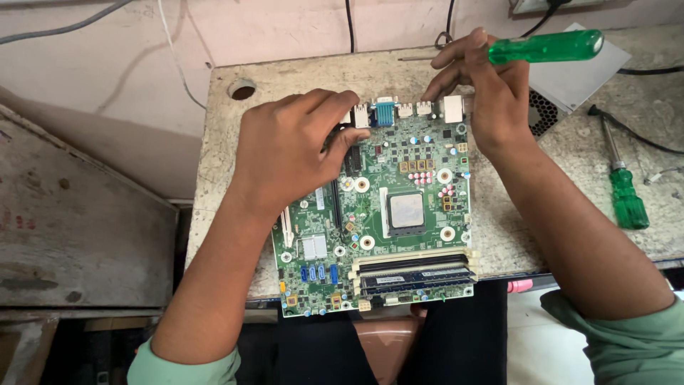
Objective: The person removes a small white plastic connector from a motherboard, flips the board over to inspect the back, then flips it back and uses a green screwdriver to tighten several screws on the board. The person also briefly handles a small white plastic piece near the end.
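Your left hand (285, 146) lies flat on the board (377, 214), grip loose and spread, palm over its upper-left quarter, thumb pressing down among the parts near the port row. Your right hand (491, 93) sits at the board's upper-right corner: the thumb and palm clamp a green-handled screwdriver (545, 46), its handle pointing away from the board, while the free fingertips rest on the silver port block there. The board lies face up on the table (221, 164), the processor (406, 211) bare at its centre.

Likely hazards, by judgement: the board's near edge, with the memory slots (417, 274), overhangs the table's front edge above your lap, so a downward press there could tip it; a pull toward you could slide it off. A shifting left palm could bend small upright parts. The screwdriver, held while the fingers work, could slip and strike the board.

Open room: bare table shows left of the board, only a round hole (242, 90) breaking it. Right of the board lie a second screwdriver (625, 196), a grey vented box (570, 78) and cables, which narrow that side. Beyond the board, the wall is close.
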